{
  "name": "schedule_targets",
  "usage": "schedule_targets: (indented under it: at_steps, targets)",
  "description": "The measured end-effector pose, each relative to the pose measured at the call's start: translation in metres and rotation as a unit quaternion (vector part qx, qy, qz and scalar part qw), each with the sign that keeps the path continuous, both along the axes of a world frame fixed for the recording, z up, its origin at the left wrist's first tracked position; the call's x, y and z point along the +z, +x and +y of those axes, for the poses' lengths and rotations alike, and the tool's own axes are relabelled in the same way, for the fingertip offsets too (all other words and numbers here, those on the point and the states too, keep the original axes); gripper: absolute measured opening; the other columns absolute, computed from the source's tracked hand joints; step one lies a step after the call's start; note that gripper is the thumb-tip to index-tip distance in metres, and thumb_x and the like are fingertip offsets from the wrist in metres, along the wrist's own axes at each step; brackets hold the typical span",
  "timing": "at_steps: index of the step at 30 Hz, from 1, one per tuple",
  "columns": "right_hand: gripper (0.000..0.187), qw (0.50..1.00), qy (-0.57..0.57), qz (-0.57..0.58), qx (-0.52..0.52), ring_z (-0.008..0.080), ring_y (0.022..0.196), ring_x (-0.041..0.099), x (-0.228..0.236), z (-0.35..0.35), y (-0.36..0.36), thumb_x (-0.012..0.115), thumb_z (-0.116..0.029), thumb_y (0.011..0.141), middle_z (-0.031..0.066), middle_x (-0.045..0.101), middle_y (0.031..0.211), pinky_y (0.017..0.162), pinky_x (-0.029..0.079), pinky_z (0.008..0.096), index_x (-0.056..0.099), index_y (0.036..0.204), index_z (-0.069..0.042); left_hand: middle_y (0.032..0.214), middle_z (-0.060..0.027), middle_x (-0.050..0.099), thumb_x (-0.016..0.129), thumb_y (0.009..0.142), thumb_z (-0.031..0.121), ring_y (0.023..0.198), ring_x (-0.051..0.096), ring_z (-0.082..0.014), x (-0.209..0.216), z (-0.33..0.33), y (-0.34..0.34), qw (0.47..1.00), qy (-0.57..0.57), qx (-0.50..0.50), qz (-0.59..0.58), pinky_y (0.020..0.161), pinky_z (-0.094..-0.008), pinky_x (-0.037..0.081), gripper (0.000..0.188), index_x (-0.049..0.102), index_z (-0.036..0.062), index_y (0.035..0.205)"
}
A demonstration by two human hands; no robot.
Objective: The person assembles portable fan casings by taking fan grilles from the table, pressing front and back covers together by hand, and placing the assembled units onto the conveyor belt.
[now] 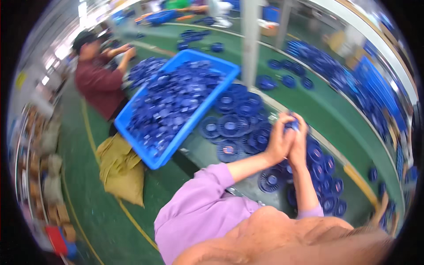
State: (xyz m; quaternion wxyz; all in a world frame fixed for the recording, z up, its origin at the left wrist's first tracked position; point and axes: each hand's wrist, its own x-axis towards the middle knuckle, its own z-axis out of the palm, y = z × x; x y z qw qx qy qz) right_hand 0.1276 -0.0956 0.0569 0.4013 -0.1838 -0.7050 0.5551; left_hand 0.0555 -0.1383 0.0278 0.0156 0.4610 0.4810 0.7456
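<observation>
Both hands [289, 139] grip blue part [293, 125]

A factory assembly floor, it seems, though the fisheye view blurs detail: a long green conveyor belt [327, 110] strewn with blue plastic fan parts [229, 126], a blue crate [176, 104] heaped with them, and another worker [99, 73] alongside.

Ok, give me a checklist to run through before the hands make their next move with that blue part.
1. Left hand on the small blue part: ok.
2. Right hand on the same part: ok.
3. Part's state between the fingers: cannot tell, mostly hidden.
4. Round blue fan pieces within reach on the bench: ok.
5. Blue crate seated steadily: not ok, tilted.
6. Co-worker apart from the hands: ok.
</observation>
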Motion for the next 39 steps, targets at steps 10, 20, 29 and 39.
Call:
schedule_targets:
  at_steps: [10, 20, 29, 39]
  targets:
    - [0.070, 0.986, 0.160, -0.038, -0.015, 0.0334, 0.133, 0.037, -0.014, 0.045, -0.010, 0.057, -0.032, 0.088, 0.0199, 0.036, 0.143, 0.109, 0.029, 0.0398, 0.028, 0.144, -0.003, 0.121, -0.0080, 0.044, 0.036, 0.101, 0.022, 0.114, 0.044, -0.0184, 0.002, 0.040, -0.027, 0.967, 0.001, -0.141, -0.210, 0.101, -0.0328, 0.034, 0.028, 0.045, 0.0032, 0.119]
    - [0.083, 0.987, 0.157, 0.027, 0.010, 0.0351, 0.137, 0.031, -0.027, 0.033, -0.018, 0.044, -0.056, 0.092, 0.0248, 0.032, 0.144, 0.112, 0.023, 0.0416, 0.021, 0.145, 0.003, 0.124, -0.0113, 0.043, 0.036, 0.099, 0.020, 0.117, 0.043, -0.0203, 0.006, 0.027, -0.028, 0.986, 0.024, -0.123, -0.106, 0.103, -0.0347, 0.032, 0.033, 0.040, 0.0005, 0.126]
    - [0.071, 0.986, 0.163, 0.035, -0.013, 0.0328, 0.135, 0.033, -0.028, 0.029, -0.018, 0.042, -0.045, 0.095, 0.0226, 0.034, 0.142, 0.111, 0.023, 0.0403, 0.023, 0.144, 0.003, 0.118, -0.0121, 0.045, 0.038, 0.096, 0.013, 0.112, 0.044, -0.0213, 0.000, 0.030, -0.026, 0.992, 0.033, -0.093, -0.073, 0.102, -0.0360, 0.033, 0.028, 0.042, -0.0001, 0.120]
    - [0.060, 0.981, 0.111, -0.144, -0.065, 0.0279, 0.108, 0.059, -0.015, 0.104, -0.014, 0.061, -0.039, 0.088, 0.0199, 0.056, 0.124, 0.092, 0.047, 0.0367, 0.045, 0.134, -0.003, 0.124, -0.0211, 0.050, 0.047, 0.098, 0.030, 0.116, 0.051, -0.0295, -0.020, 0.069, -0.077, 0.965, -0.196, -0.170, -0.025, 0.098, -0.0395, 0.039, 0.043, 0.037, 0.0003, 0.128]
